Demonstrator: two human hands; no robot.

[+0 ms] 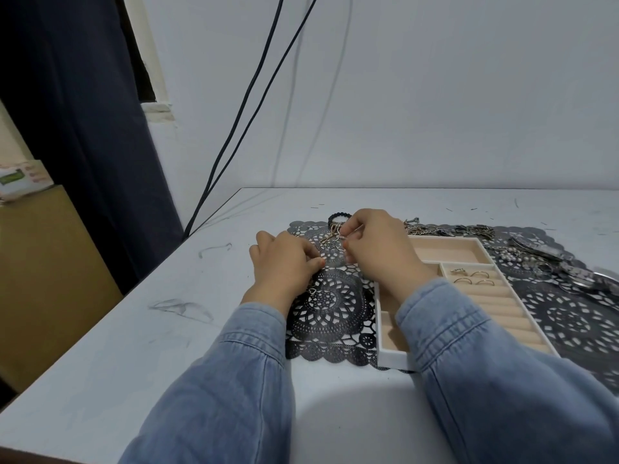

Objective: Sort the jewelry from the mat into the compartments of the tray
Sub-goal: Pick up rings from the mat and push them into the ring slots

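Note:
A black lace mat [330, 304] lies on the white table. On it stands a white tray [390, 358] with beige compartments; several rings [470, 276] sit in its ring rolls. My right hand [376, 247] pinches a small silver spring-like piece [341, 234] above a tangle of small jewelry [330, 243] on the mat's far left part. My left hand [284, 262] rests curled on the mat beside it, fingertips pinched near a thin chain [312, 289]. A black beaded bracelet [338, 216] lies just beyond.
Chains, watches and bracelets [536, 259] lie heaped on the mat behind and right of the tray. Two dark cables [241, 128] hang down the wall behind the table's far left corner. The table's left edge runs near a dark curtain [83, 128].

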